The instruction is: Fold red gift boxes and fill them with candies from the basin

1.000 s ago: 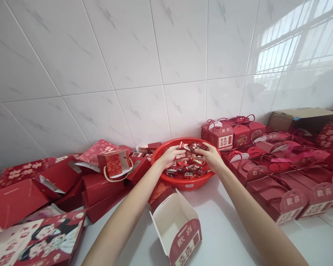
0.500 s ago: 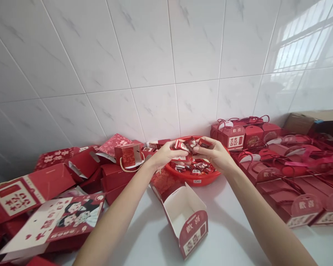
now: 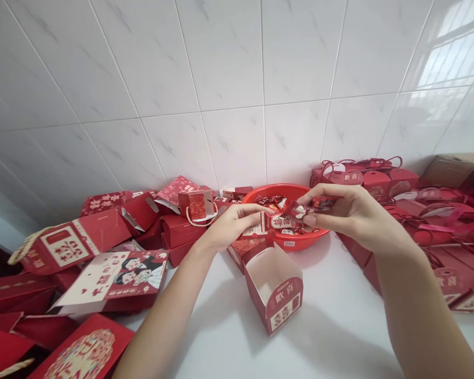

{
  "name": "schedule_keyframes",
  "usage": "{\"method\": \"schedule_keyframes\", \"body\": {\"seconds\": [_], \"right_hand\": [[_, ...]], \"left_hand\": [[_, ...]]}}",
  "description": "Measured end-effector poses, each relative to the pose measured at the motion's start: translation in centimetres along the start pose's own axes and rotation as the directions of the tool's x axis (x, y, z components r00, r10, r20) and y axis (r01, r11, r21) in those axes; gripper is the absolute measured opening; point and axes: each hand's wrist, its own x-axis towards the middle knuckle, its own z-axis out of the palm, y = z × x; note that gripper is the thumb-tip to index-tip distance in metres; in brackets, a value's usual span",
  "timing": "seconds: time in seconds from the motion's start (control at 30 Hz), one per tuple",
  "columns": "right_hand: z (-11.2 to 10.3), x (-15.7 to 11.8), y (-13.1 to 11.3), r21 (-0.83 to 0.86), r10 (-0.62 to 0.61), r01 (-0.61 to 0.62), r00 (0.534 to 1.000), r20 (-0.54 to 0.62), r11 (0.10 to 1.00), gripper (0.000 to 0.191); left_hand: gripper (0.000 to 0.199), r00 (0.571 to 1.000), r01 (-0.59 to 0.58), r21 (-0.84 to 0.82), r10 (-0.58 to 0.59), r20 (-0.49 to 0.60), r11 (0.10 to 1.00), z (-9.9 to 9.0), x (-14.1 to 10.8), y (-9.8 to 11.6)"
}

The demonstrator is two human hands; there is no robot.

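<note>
My left hand (image 3: 234, 227) is closed, pinching small red-and-white candy packets (image 3: 256, 226) near the basin's left front rim. Closed as well, my right hand (image 3: 349, 216) grips dark red wrapped candies (image 3: 298, 210) over the basin's right side. Both hands' candies almost meet, and I cannot tell whether they touch. Beneath lies a round red plastic basin (image 3: 308, 241) with many wrapped candies (image 3: 274, 201) in it. In front of it stands an open red gift box (image 3: 281, 305), its white inside facing up. A patterned red box (image 3: 237, 251) sits behind that one, partly covered.
Red boxes and bags (image 3: 90, 237) are heaped on the left, with a printed couple carton (image 3: 130, 279) among them. Rows of closed red boxes with cords (image 3: 379, 181) fill the right. A brown carton (image 3: 444, 171) stands behind them, against the tiled wall (image 3: 237, 137).
My hands have moved apart a little, the right one outward to the right with candies in its fingers. The view has shifted, showing more boxes at the lower left.
</note>
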Motion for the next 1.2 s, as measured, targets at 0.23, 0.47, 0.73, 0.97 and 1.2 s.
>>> {"method": "schedule_keyframes", "body": {"seconds": [0.23, 0.47, 0.73, 0.97, 1.2], "right_hand": [[0.1, -0.9, -0.4, -0.277, -0.019, 0.099, 0.961, 0.277, 0.956, 0.017], [2.0, -0.5, 0.3, -0.463, 0.006, 0.183, 0.926, 0.378, 0.867, 0.015], [3.5, -0.2, 0.8, -0.517, 0.090, 0.176, 0.889, 0.448, 0.838, 0.013], [3.8, -0.2, 1.0, -0.525, 0.099, 0.153, 0.902, 0.420, 0.837, 0.031], [3.8, -0.3, 0.7, -0.553, 0.063, 0.182, 0.916, 0.395, 0.813, 0.018]], "left_hand": [[0.044, 0.993, 0.072, 0.082, -0.079, 0.088, 0.994, -0.7, -1.6, 0.0], [0.049, 0.978, 0.055, 0.136, -0.081, 0.194, 0.989, -1.0, -2.6, 0.1], [0.055, 0.940, 0.035, 0.274, -0.125, 0.318, 0.961, 0.1, -3.3, -0.2], [0.043, 0.970, -0.093, 0.383, -0.003, 0.244, 0.919, 0.1, -3.5, 0.3], [0.029, 0.940, -0.115, 0.569, -0.097, 0.328, 0.814, -1.2, -3.7, 0.6]]}}
